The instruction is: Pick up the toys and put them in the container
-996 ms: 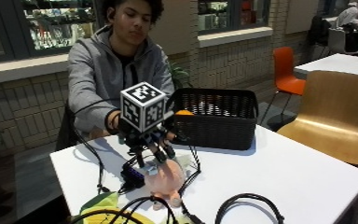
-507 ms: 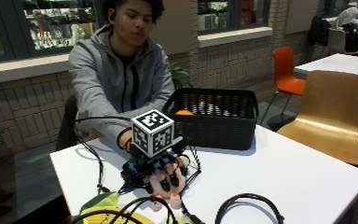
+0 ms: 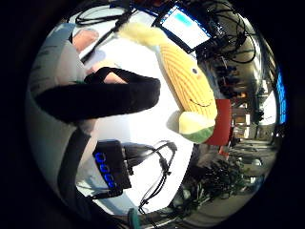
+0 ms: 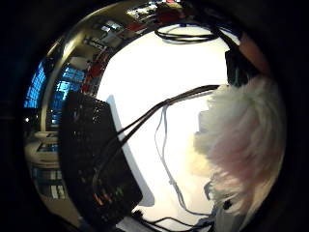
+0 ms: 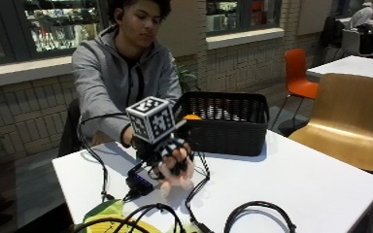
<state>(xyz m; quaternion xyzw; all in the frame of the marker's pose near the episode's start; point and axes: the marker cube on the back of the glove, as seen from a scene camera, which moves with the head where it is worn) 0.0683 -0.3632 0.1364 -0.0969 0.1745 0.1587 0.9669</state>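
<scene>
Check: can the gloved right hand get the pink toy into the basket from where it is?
Probably yes. The right hand grips the pink plush toy above the table, and the black basket sits just behind it, top open, with nothing between them.

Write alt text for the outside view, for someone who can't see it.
A seated person's gloved right hand grips a pale pink plush toy just above a white table. Behind it stands a black basket with something orange inside; a yellow and green plush lies at the table's near edge among black cables.
</scene>
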